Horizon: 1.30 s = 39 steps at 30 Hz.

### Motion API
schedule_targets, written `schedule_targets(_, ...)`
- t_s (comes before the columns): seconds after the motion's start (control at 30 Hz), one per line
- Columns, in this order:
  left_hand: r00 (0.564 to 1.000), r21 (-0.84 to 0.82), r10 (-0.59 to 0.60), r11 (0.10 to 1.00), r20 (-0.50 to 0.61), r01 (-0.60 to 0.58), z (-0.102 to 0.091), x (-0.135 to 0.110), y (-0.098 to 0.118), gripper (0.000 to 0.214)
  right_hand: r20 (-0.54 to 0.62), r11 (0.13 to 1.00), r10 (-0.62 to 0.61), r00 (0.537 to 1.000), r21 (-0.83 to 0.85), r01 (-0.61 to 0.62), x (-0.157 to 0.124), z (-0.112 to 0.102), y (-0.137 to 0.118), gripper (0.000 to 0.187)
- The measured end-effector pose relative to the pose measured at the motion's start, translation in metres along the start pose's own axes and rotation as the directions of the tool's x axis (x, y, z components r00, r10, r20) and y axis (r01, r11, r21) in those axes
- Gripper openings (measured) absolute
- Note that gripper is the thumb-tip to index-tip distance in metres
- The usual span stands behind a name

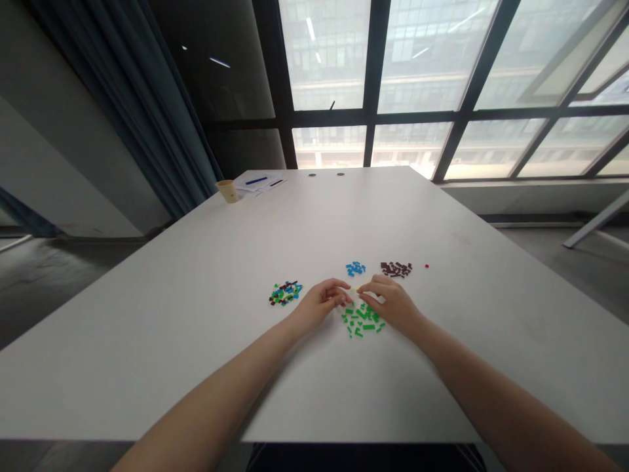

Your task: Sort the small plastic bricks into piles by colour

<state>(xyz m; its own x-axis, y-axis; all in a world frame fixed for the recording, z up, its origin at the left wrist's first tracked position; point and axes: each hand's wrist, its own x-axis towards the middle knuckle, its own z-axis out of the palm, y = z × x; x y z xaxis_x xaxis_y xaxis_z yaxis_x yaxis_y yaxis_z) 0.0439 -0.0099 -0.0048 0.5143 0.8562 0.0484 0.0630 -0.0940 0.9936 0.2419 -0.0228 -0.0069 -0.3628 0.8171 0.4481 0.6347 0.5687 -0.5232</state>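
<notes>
My left hand (324,300) rests low over the white table, fingers curved and apart, facing my other hand. Across a narrow gap, my right hand (392,301) has its fingers bent and spread, the tips by a few small yellow pieces (354,289) that the hands partly cover. No held piece shows in either hand. Just below the fingers spreads a pile of small green toy bricks (368,326). Behind the hands are a small blue brick pile (356,269) and a dark brown one (396,269). A mixed-colour pile (285,293) lies left of my left hand.
The white table (196,341) reaches far toward the windows. One small red piece (427,266) lies alone right of the brown pile. At the far left edge stand a paper cup (227,191) and papers (272,185) with a blue pen (256,180).
</notes>
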Motion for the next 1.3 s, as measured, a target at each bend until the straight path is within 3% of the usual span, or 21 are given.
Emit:
schedule_targets(0.13, 0.994, 0.237, 0.001, 0.971, -0.109, 0.025, -0.005, 0.001, -0.005, 0.02, 0.048, 0.988, 0.123, 0.991, -0.097, -0.118, 0.0, 0.001, 0.014, 0.017)
schedule_targets(0.23, 0.98, 0.46, 0.054, 0.887, -0.194, 0.042, -0.011, 0.002, -0.01, 0.019, 0.104, 0.984, 0.145, 0.984, -0.119, -0.132, -0.001, -0.001, 0.014, 0.018)
schedule_targets(0.3, 0.977, 0.567, 0.107, 0.823, -0.183, 0.016, -0.014, 0.003, -0.013, 0.02, 0.191, 0.989, 0.119, 0.974, -0.105, -0.101, -0.003, -0.006, 0.011, 0.015)
schedule_targets(0.37, 0.982, 0.627, 0.161, 0.777, -0.1, -0.063, -0.014, 0.003, -0.014, 0.023, 0.286, 0.995, 0.083, 0.955, -0.078, -0.063, -0.004, -0.012, 0.006, 0.011)
schedule_targets(0.47, 0.973, 0.652, 0.221, 0.73, 0.061, -0.207, -0.012, 0.003, -0.014, 0.031, 0.365, 0.998, 0.049, 0.93, -0.055, -0.031, -0.005, -0.02, 0.002, 0.006)
schedule_targets(0.57, 0.958, 0.651, 0.243, 0.705, 0.154, -0.283, -0.009, 0.002, -0.016, 0.036, 0.403, 0.998, 0.029, 0.915, -0.057, -0.007, -0.005, -0.023, 0.001, 0.006)
schedule_targets(1.1, 0.949, 0.622, 0.218, 0.717, 0.228, -0.314, -0.003, 0.001, -0.016, 0.027, 0.501, 0.999, -0.004, 0.865, -0.027, 0.021, -0.007, -0.025, -0.01, 0.011)
schedule_targets(1.2, 0.945, 0.63, 0.218, 0.706, 0.242, -0.324, -0.001, 0.001, -0.014, 0.025, 0.443, 1.0, 0.007, 0.896, -0.01, -0.003, -0.005, -0.024, -0.006, 0.011)
schedule_targets(1.3, 0.941, 0.628, 0.218, 0.703, 0.259, -0.336, 0.0, 0.0, -0.012, 0.023, 0.272, 0.996, 0.083, 0.959, -0.054, -0.071, -0.001, -0.024, 0.008, 0.014)
